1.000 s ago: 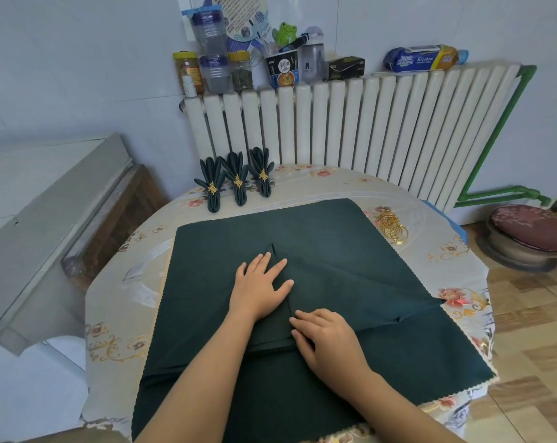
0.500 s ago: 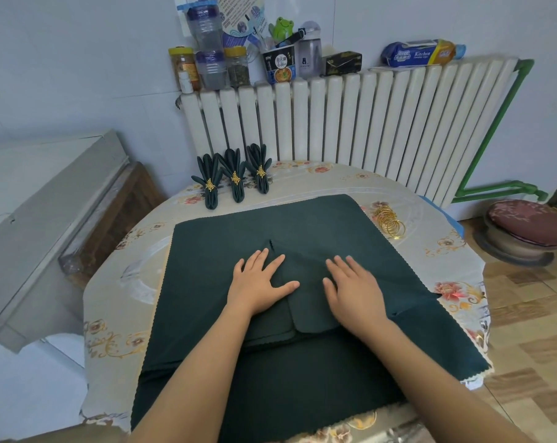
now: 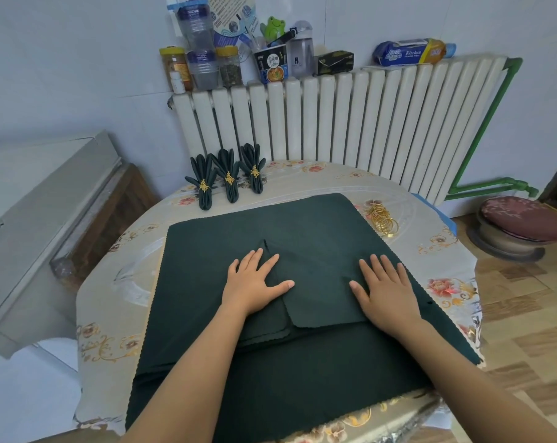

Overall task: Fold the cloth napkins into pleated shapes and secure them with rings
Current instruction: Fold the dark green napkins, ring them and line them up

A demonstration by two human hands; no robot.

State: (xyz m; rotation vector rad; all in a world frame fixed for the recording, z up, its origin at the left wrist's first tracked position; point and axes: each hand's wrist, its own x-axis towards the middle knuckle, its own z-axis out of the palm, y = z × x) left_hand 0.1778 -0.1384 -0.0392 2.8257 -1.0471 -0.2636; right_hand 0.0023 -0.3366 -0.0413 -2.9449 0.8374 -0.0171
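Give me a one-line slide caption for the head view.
Both hands, left and right, press flat on the folded green napkin; three ringed napkins behind.

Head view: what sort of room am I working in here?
Probably a home kitchen or dining corner. A round table with a flowered cover stands against a white radiator, and jars, a noodle cup and a kitchen pack sit on top of it.

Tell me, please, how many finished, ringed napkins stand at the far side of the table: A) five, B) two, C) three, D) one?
C: three folded napkins, each with a gold ring round its middle, stand in a row by the radiator.
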